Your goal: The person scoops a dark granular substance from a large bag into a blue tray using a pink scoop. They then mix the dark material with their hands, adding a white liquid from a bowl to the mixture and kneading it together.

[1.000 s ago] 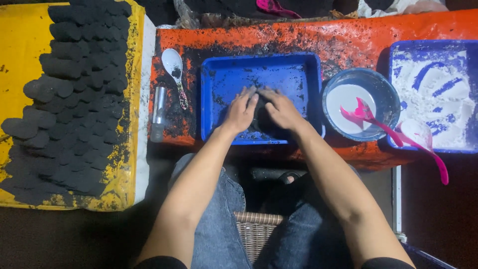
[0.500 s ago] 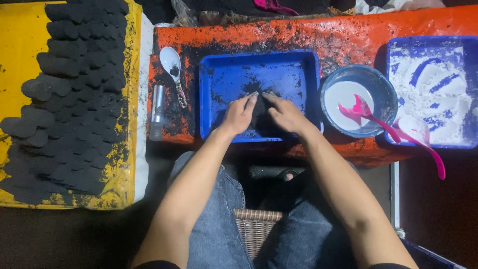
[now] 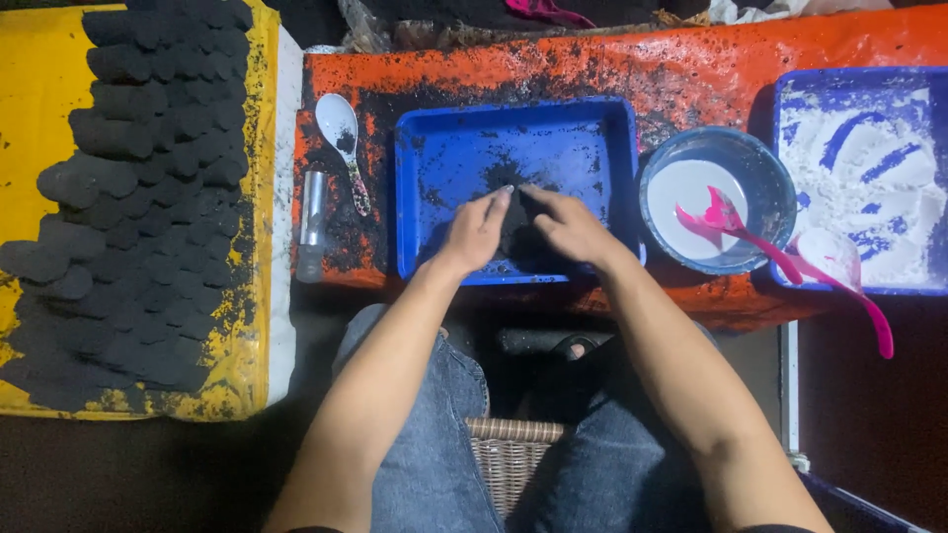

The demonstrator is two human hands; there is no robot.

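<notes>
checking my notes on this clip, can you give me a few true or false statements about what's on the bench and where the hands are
1. Both hands press a black lump inside the blue tray. True; left hand, right hand.
2. The pink spoon rests in the yellow tray. False: it lies across the round bowl of white liquid.
3. Black pressed pieces cover the yellow tray. True.
4. The white spoon is in the right hand. False: it lies on the orange surface, left of the blue tray.
5. A metal tube lies below the white spoon. True.
</notes>
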